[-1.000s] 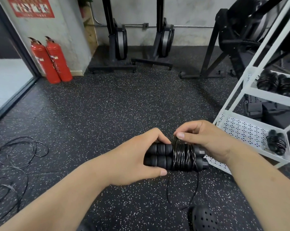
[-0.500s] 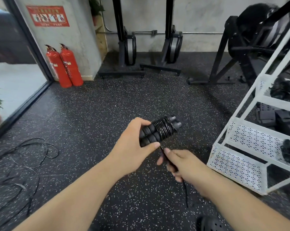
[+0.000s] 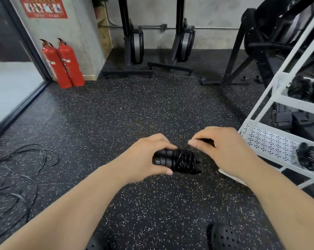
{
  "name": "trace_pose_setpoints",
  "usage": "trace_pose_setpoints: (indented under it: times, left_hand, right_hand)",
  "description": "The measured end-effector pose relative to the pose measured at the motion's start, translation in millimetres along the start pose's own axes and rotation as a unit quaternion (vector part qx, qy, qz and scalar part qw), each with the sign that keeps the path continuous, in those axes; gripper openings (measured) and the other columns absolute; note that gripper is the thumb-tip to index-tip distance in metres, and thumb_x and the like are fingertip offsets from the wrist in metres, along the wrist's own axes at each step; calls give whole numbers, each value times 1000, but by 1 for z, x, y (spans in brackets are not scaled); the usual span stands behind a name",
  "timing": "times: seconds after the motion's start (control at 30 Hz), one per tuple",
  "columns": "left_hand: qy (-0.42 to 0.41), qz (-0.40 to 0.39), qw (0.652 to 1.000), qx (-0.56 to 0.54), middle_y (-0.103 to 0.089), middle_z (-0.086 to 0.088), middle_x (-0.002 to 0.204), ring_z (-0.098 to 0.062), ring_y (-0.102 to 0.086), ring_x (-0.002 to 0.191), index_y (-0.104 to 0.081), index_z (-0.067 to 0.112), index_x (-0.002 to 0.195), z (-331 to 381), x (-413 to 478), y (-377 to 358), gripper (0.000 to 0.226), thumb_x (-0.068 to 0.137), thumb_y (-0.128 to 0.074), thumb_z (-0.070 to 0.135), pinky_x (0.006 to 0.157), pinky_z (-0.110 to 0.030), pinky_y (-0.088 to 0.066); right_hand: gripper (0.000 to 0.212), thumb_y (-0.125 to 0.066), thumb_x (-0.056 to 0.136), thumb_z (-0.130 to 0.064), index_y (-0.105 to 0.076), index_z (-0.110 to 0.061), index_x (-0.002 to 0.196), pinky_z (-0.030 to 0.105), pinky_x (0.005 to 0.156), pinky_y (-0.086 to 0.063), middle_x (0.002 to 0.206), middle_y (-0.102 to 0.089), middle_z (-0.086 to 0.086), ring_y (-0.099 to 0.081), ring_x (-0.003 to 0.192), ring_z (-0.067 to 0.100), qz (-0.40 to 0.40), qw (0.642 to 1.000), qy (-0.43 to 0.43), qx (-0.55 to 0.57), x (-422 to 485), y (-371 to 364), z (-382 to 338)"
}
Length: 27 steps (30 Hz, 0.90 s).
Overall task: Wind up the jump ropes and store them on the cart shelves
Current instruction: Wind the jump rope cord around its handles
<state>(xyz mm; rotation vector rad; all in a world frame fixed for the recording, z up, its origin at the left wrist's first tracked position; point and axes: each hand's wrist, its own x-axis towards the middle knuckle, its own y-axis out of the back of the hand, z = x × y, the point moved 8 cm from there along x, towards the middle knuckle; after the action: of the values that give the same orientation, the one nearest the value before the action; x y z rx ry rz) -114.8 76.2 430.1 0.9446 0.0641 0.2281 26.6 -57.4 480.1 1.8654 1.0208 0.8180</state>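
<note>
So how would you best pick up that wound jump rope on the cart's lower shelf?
Probably from above: hold the wound jump rope round its middle, where the cord binds both handles side by side. The lower shelf is open overhead, with a raised rim.

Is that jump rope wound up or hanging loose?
Nearly wound: the jump rope has cord coiled round its handles in the left hand; the right hand pinches the end.

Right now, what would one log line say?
left hand: grips both handles | right hand: pinches cord at wraps | cart: wound ropes on shelves | floor: loose ropes
</note>
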Motion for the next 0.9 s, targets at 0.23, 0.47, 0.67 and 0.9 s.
trace_pose_setpoints:
  times: [0.23,0.47,0.67,0.9]
  left_hand:
    - [-25,-4,998,-54,-62,28,126,3,-59,121,-65,44,131,34,-3,1,63,77,-96,35,106,-18,-45]
    - [8,-3,967,-253,-75,8,118,-16,-72,114,-71,39,118,40,-7,4,59,73,-98,10,99,-44,-60]
    - [-22,38,924,-380,-74,-4,122,-26,-72,115,-74,24,121,44,-7,12,54,76,-94,2,99,-41,-60]
    - [15,150,899,-412,-79,1,117,-15,-76,109,-69,15,126,33,-1,18,50,83,-85,-6,95,-28,-58]
  right_hand:
    - [20,-73,86,-60,-81,-41,88,22,73,-49,84,-73,-29,-65,83,-5,-31,995,-46,78,3,4,22]
    - [37,-68,90,-60,-79,-27,77,20,58,-40,67,-62,12,-45,55,10,-111,975,-34,188,-3,-1,37]
    - [41,-63,100,-40,-61,-13,70,28,62,-50,69,-59,-1,-55,60,13,-143,888,-88,429,-15,-28,24]
    - [37,-36,114,-12,-50,-10,80,13,49,-40,67,-45,1,-42,44,2,-120,892,-220,375,-32,-72,15]
